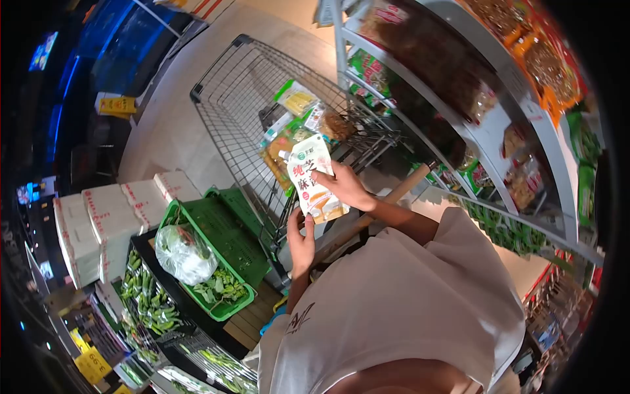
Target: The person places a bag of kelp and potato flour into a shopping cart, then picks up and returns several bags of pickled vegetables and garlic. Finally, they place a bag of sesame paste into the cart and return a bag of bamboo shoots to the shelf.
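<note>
A white spouted pouch of sesame paste (314,180) with red and green print is held upright, its front facing me, in front of my body. My right hand (349,188) grips its right side, thumb lying across the front. My left hand (301,241) pinches the lower left edge between thumb and fingers. Just beyond the pouch is a wire shopping cart (226,85). Inside it lie several packages, among them a pack with yellow contents (297,100) and a bag of brown food (336,126). The cart's handle (400,187) passes under my right forearm.
Shelves (453,125) with bagged goods line the right side. To the left stand a green crate (233,230) with a plastic bag and leafy greens, green peppers (147,295), and white foam boxes (98,220). A yellow sign (117,106) stands farther back on the floor.
</note>
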`<state>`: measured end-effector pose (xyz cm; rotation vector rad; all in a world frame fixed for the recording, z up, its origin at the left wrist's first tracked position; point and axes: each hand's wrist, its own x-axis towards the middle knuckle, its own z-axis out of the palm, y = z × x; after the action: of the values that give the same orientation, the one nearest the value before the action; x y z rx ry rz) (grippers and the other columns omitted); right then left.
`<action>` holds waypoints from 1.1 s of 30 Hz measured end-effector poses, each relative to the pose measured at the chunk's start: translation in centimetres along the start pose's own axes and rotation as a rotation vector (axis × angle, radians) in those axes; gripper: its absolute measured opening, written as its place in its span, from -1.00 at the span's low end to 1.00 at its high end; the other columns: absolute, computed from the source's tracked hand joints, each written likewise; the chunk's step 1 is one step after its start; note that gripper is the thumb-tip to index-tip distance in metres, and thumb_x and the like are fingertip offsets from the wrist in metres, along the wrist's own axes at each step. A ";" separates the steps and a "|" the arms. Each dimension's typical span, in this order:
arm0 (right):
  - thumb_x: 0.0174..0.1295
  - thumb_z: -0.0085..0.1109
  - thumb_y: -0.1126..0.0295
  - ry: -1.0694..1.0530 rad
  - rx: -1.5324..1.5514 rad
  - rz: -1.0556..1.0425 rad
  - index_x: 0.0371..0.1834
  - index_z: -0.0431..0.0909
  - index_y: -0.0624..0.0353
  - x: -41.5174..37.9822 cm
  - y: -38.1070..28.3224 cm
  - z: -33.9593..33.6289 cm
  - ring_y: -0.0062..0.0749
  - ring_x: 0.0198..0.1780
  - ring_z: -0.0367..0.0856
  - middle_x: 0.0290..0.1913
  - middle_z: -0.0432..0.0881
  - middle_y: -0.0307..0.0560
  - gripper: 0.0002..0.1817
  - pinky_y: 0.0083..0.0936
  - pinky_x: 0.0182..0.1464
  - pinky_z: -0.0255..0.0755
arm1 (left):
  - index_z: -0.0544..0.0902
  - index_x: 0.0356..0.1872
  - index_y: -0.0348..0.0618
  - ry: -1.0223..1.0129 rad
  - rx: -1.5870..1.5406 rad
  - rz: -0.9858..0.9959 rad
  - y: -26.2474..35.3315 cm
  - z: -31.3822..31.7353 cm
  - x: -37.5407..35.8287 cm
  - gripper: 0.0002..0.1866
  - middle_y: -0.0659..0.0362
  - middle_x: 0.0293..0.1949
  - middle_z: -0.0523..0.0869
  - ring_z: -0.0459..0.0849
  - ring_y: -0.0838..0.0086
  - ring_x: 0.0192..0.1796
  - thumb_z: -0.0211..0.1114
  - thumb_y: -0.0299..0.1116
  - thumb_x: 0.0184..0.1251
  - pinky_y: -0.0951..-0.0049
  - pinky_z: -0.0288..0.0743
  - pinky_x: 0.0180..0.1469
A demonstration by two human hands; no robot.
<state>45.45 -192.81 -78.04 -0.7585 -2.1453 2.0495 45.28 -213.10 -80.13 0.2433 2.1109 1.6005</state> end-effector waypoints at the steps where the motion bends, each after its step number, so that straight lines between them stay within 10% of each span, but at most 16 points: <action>1: 0.39 0.25 0.25 0.010 0.012 0.012 0.08 0.56 0.34 1.1 0.1 0.2 -0.44 -0.17 0.75 -0.16 0.78 0.01 -0.63 -0.39 -0.11 0.59 | 0.51 0.18 -0.36 -0.018 0.069 -0.020 0.0 -0.6 0.3 -0.67 0.06 -0.03 0.69 0.62 0.45 -0.02 0.12 -0.33 0.59 0.45 0.47 0.09; 8: 0.37 0.26 0.23 0.045 0.048 0.035 0.06 0.56 0.34 7.1 1.2 1.0 -0.40 -0.20 0.76 -0.15 0.78 0.02 -0.61 -0.42 -0.12 0.57 | 0.71 -0.20 -0.22 0.138 0.579 -0.013 1.9 -1.7 2.5 -0.76 -0.02 -0.38 0.73 0.70 0.10 -0.36 0.23 -0.25 0.45 0.24 0.54 -0.29; 14: 0.37 0.27 0.26 0.052 -0.008 0.071 0.07 0.56 0.33 11.6 -0.5 2.9 -0.38 -0.20 0.76 -0.17 0.78 0.03 -0.63 -0.43 -0.13 0.56 | 0.69 -0.42 -0.12 0.273 0.805 0.242 -0.2 -4.4 7.7 -0.84 0.10 -0.54 0.67 0.66 0.22 -0.49 0.31 -0.31 0.33 0.22 0.52 -0.41; 33: 0.33 0.28 0.08 0.292 0.178 0.078 0.06 0.58 0.34 29.7 -0.3 10.8 -0.46 -0.14 0.70 -0.14 0.75 -0.02 -0.51 -0.46 -0.06 0.54 | 0.66 -0.32 -0.04 -0.055 0.761 0.175 1.6 -14.3 31.9 -0.84 0.18 -0.44 0.72 0.73 0.17 -0.36 0.28 -0.21 0.36 0.17 0.58 -0.29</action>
<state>15.27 -190.82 -87.06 -1.0552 -1.7797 1.9862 10.58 -211.67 -84.15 0.7200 2.6170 0.7784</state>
